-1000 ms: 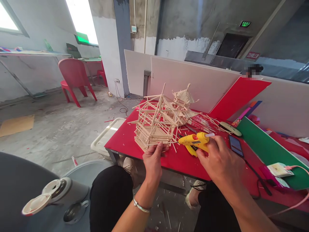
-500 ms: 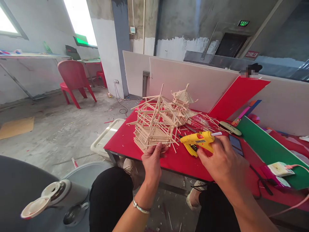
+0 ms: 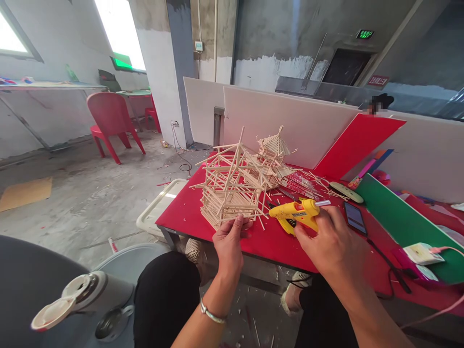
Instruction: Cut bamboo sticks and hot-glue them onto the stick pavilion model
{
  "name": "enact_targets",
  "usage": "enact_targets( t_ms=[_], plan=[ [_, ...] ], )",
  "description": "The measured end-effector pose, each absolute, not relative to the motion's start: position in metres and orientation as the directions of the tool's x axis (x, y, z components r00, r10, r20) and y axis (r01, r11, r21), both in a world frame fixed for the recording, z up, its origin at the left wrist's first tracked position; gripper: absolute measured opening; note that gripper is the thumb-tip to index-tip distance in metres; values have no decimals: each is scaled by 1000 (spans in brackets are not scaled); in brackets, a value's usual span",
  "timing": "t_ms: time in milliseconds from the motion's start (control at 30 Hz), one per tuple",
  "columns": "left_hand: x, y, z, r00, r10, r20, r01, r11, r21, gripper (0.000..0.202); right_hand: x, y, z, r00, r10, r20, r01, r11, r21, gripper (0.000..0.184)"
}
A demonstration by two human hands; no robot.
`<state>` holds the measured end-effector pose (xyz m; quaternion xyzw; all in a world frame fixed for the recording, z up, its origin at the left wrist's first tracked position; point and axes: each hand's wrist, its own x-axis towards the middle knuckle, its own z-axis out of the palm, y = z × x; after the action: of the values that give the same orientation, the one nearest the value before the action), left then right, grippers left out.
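My left hand (image 3: pixel 231 240) pinches the near lower edge of a stick-built pavilion model (image 3: pixel 232 191), thumb on top. The model is made of thin pale wooden sticks, with open roof ribs and a pointed peak. In my right hand (image 3: pixel 335 241) is a yellow hot glue gun (image 3: pixel 295 212), a clear glue stick poking out of its back. Its nozzle points left, close to the sticks at the model's right side; whether it touches them I cannot tell. Behind stands a second stick-built pavilion (image 3: pixel 274 147) with a denser roof. Under the glue gun lies another yellow-and-black tool (image 3: pixel 287 226), partly hidden.
Loose sticks (image 3: pixel 304 183) lie on the red table (image 3: pixel 188 212). To the right are a phone (image 3: pixel 354 217), a green board (image 3: pixel 402 227) and a white charger (image 3: pixel 422 253) with a cable. White panels (image 3: pixel 275 121) rise behind. A flask (image 3: pixel 105 287) stands lower left.
The glue gun and my right hand have shifted slightly left and down, bringing the nozzle nearer the model. My left hand and the model stay nearly still.
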<state>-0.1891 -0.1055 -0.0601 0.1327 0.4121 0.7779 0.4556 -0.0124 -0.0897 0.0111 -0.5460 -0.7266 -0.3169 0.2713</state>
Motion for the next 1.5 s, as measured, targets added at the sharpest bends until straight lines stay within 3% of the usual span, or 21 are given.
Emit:
enact_targets(
  t_ms=[200,567,800,1500],
  plan=[
    [-189,-105,-61,-558,811,-175,-599,-248,761,28,-16,-88,11,-239,593,769,968,209,140,22],
    [-193,-100,-66,-532,831,-165,-639,-266,722,26,-81,-89,4,-236,672,702,898,427,-107,24],
    [-193,-100,-68,-535,833,-144,-655,-300,693,21,-110,-91,1,-251,732,634,910,401,-102,20],
    [-193,-100,-68,-505,849,-155,-674,-276,685,20,-110,-90,2,-277,736,618,916,397,-63,11]
  ],
)
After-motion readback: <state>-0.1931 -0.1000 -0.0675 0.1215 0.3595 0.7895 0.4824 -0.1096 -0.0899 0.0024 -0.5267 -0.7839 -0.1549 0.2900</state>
